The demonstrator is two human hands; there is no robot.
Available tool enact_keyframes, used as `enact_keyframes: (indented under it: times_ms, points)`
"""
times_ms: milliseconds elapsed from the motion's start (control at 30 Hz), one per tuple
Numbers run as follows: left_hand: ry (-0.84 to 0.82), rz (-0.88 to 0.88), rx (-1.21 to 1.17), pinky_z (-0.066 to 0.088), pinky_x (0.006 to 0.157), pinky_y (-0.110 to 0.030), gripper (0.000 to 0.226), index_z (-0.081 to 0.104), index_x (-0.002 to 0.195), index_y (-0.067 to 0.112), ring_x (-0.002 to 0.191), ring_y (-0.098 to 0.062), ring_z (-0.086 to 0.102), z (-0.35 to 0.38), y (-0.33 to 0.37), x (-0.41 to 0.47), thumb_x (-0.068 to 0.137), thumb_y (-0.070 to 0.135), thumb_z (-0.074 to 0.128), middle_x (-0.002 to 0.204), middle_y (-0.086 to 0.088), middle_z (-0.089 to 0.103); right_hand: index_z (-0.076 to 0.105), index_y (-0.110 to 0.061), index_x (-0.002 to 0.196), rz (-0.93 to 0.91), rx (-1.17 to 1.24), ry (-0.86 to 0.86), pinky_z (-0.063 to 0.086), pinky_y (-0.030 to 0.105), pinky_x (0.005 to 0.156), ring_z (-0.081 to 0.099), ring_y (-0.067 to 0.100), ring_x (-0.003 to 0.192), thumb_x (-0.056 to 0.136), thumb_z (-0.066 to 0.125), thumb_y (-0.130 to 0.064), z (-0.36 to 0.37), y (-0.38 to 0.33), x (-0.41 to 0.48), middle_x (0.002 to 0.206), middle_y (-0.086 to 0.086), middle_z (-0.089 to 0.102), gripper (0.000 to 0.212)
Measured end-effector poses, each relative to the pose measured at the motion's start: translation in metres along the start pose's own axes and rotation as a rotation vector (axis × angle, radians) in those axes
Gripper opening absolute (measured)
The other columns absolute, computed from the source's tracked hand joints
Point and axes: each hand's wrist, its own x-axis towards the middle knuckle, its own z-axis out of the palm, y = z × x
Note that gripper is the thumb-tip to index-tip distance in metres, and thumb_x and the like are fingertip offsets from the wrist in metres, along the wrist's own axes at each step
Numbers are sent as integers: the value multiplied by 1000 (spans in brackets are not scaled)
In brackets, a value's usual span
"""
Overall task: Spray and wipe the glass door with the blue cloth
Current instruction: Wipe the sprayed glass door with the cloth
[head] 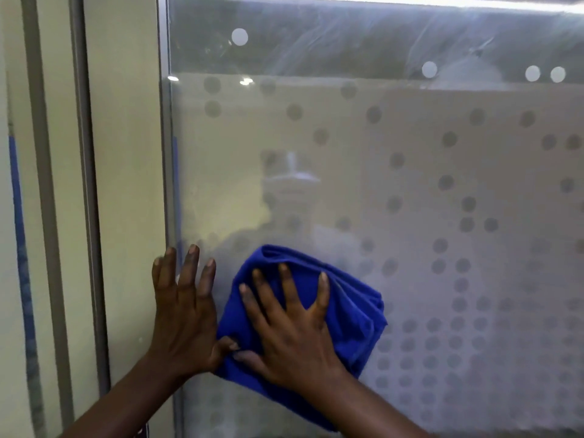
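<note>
Blue cloth (347, 314) bunched low on the glass door (379, 172) — right hand (294, 336) flat on it, fingers splayed | left hand (181, 314) spread open, empty, beside the metal frame (164, 121) | frosted dots beyond.

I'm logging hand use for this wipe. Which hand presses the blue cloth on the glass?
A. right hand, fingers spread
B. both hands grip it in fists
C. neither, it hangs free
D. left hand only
A: the right hand lies flat with spread fingers on the blue cloth, while the left hand rests open on the glass door beside it.
</note>
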Motion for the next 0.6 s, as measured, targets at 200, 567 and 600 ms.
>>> enact_keyframes:
  times_ms: [200, 567, 600]
  points:
    - [-12, 7, 142, 14, 111, -73, 95, 22, 144, 5, 142, -54, 13, 1, 0, -1, 81, 75, 36, 155, -25, 17, 30, -18, 150, 250, -86, -73, 1, 79, 104, 6, 41, 149, 76, 38, -83, 8, 49, -78, 157, 11, 27, 99]
    - [57, -24, 138, 16, 113, -69, 92, 29, 138, -2, 140, -51, 20, 5, 1, -4, 78, 65, 50, 149, -26, 27, 10, -12, 153, 974, 26, -43, 11, 76, 106, 8, 47, 146, 78, 28, -73, -42, 177, -82, 161, 21, 12, 98]
    - [61, -23, 135, 15, 113, -68, 92, 29, 138, -2, 141, -51, 19, 5, 1, -4, 78, 64, 51, 149, -26, 27, 9, -12, 154, 1007, 40, -10, 10, 76, 107, 6, 46, 147, 78, 29, -71, -46, 182, -66, 162, 20, 10, 98]
